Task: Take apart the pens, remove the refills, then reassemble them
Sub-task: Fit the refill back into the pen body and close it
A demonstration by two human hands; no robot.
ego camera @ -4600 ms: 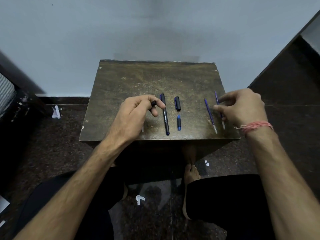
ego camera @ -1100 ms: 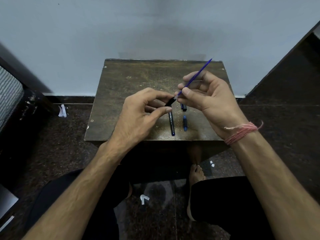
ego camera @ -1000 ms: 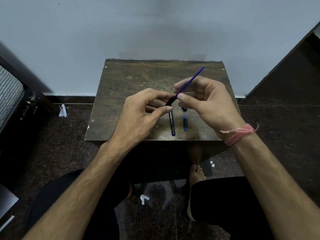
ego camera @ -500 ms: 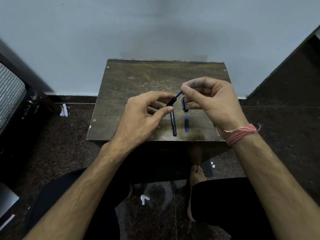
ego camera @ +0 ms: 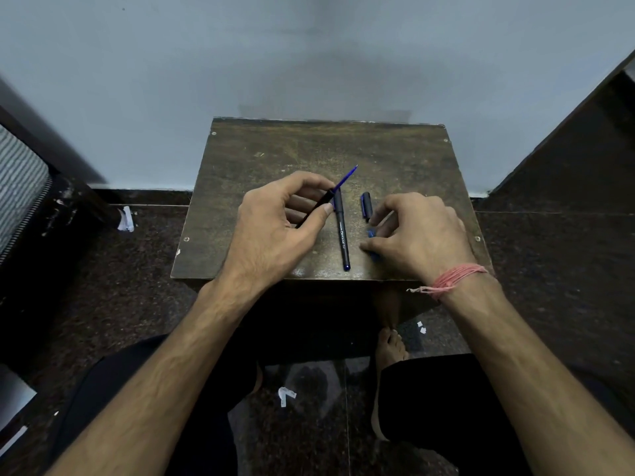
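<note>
My left hand (ego camera: 275, 228) grips a black pen barrel (ego camera: 318, 206) between thumb and fingers, above the small wooden table (ego camera: 309, 149). A thin blue refill (ego camera: 347, 175) sticks out of the barrel's far end. A whole black pen (ego camera: 342, 231) lies on the table between my hands. A black cap with a blue clip (ego camera: 366, 206) lies just right of it. My right hand (ego camera: 419, 235) is down on the table, its thumb and curled fingers pinching a short blue pen piece (ego camera: 371, 233). Whatever else lies under that hand is hidden.
The table stands against a pale wall. Dark furniture (ego camera: 31, 187) is at the left and a dark panel (ego camera: 567, 149) at the right. Paper scraps (ego camera: 125, 219) (ego camera: 285, 396) lie on the dark floor. A bare foot (ego camera: 390, 341) shows below the table's front edge.
My right hand pushed the blue refill deeper into the barrel, let it go and dropped to the table onto the short blue piece. My left hand kept hold of the barrel.
</note>
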